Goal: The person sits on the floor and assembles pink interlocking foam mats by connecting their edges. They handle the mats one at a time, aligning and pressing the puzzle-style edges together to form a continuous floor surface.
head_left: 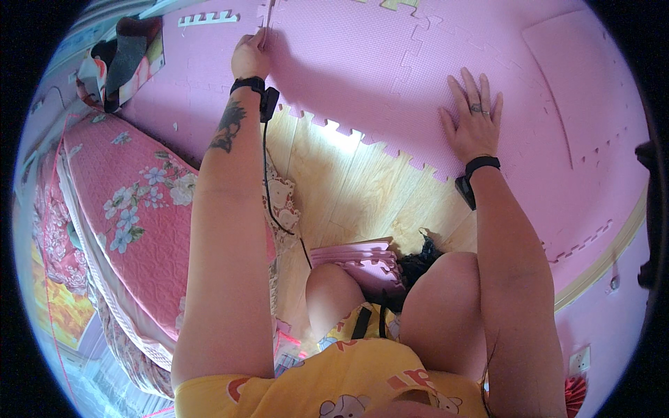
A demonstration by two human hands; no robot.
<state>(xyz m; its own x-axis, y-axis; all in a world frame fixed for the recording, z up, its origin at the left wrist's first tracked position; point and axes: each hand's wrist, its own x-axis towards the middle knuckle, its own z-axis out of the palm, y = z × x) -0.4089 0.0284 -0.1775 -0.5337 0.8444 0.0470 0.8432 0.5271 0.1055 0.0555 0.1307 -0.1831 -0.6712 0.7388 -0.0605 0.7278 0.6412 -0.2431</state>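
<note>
Pink foam mat [362,76] of interlocking puzzle-edged tiles covers the floor ahead of me. My left hand [251,57] is at the far left, its fingers closed on a thin pink edge [268,19] that stands up from the mat and looks like the rim of a foam tile. How far that piece reaches is hard to see. My right hand [475,118] lies palm down on the mat at the right, open, with fingers spread. Both wrists wear black straps with small devices; a black cable hangs from the left one.
Bare wood floor [341,177] shows between the mat's toothed edge and my knees. A stack of pink foam tiles [359,259] sits near my knees, beside a dark bundle [418,263]. At left is a bed with a pink floral quilt [132,188]. A white toothed strip [208,19] lies far left.
</note>
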